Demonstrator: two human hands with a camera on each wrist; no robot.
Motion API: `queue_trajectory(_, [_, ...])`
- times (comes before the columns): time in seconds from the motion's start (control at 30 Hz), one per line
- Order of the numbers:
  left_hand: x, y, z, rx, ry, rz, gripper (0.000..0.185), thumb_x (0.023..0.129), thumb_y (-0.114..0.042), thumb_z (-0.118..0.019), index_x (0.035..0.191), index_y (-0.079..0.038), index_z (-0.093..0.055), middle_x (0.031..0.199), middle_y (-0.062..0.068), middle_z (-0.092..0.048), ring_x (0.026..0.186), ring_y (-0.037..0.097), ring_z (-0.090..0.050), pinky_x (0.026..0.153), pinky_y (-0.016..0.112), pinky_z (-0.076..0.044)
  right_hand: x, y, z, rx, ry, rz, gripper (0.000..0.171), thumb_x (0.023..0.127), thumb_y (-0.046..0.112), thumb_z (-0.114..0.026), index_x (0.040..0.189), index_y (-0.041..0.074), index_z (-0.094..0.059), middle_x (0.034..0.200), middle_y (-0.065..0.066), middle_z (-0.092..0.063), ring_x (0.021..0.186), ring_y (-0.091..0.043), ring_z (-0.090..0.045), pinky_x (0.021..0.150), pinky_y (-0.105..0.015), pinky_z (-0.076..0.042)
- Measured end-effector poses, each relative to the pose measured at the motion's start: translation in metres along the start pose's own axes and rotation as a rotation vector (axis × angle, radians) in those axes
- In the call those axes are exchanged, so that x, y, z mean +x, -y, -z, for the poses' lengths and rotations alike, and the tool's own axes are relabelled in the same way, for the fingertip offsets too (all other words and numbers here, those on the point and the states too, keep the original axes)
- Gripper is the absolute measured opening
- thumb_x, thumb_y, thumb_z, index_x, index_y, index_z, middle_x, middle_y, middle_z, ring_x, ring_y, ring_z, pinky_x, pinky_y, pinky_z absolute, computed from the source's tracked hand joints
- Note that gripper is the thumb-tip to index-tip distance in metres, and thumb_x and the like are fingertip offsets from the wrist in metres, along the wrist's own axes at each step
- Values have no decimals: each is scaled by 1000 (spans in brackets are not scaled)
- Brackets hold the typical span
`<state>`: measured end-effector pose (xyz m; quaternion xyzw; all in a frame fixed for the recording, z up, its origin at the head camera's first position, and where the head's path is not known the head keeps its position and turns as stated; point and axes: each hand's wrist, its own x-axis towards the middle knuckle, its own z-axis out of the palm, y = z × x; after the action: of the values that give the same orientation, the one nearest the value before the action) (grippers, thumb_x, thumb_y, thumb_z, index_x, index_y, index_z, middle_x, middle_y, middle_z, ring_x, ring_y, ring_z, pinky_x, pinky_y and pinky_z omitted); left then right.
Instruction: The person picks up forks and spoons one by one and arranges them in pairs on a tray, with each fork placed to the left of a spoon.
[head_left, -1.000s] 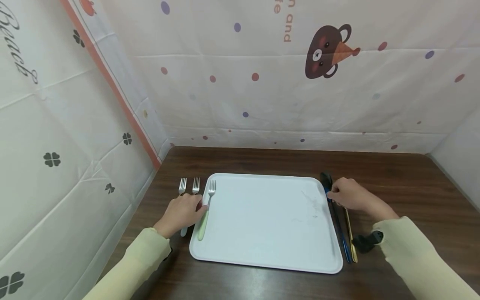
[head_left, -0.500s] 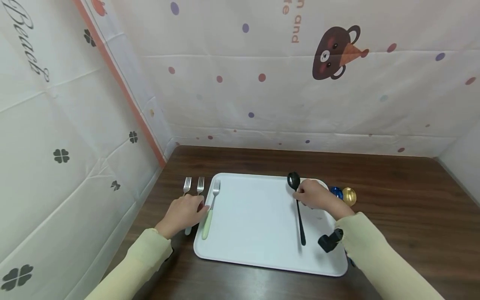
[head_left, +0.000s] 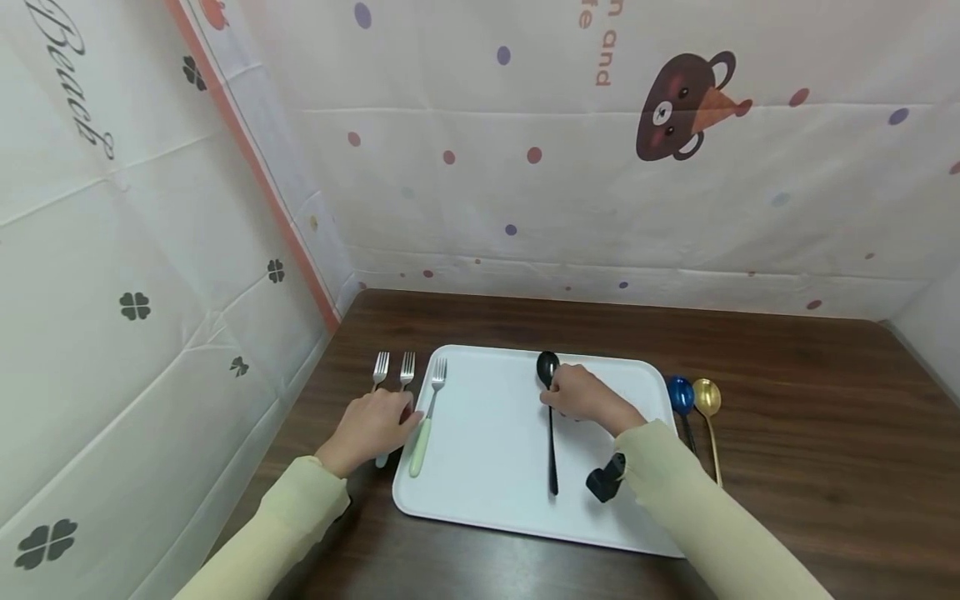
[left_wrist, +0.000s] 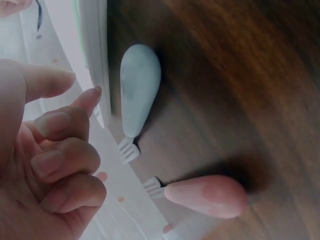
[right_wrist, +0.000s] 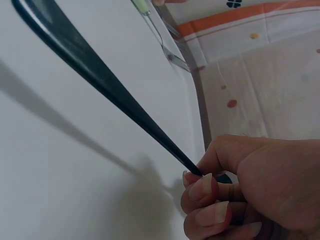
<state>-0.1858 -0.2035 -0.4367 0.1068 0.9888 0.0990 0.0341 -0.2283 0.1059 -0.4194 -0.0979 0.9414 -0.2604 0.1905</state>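
My right hand (head_left: 585,397) pinches a black spoon (head_left: 552,454) by the neck, above the middle of the white tray (head_left: 480,475). In the right wrist view the spoon's handle (right_wrist: 100,85) slants away from my fingertips and casts a shadow on the tray. My left hand (head_left: 367,429) is at the tray's left edge, its fingers loosely bent around nothing. Beneath and beside it, a fork with a pale blue-grey handle (left_wrist: 140,90) and one with a pink handle (left_wrist: 207,196) lie on the table. Along the tray's left side lies a green-handled fork (head_left: 422,446).
Right of the tray, a blue spoon (head_left: 680,395) and a gold spoon (head_left: 707,397) lie side by side on the brown wooden table (head_left: 810,417). My right forearm crosses the tray's right side. A printed cloth (head_left: 465,192) hangs behind and to the left.
My right hand has lifted the black spoon from beside the blue and gold spoons and carried it left over the tray. My left hand has stayed by the forks.
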Motion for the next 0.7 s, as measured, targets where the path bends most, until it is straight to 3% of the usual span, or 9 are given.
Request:
queue_trajectory(0.4, [0,-3,0,22,-18,-19,28,91,-31,-64,70,-16,-54,54,-1,-47,48,13,-43,44,28,-32,24,45,-35,-24,-1,-23,42,93,24,-60,55,12,-48,49,2,-39,46,-12,-38,48,-24,-32])
queue_trajectory(0.57, [-1,-5,-1,33,-33,-33,26,90,-31,-65,72,-15,-55,55,-2,-47,49,12,-44,45,27,-33,33,60,-47,-41,-14,-6,25,92,25,-61,84,2,-64,63,-3,-52,54,-15,-48,53,-27,-38])
queue_trajectory(0.7, [-1,-8,-3,30,-34,-39,24,90,-32,-65,75,-14,-58,56,-2,-48,49,13,-45,45,27,-34,39,69,-55,-54,-30,-5,29,92,27,-62,100,-1,-66,78,-9,-62,64,-19,-54,61,-30,-42])
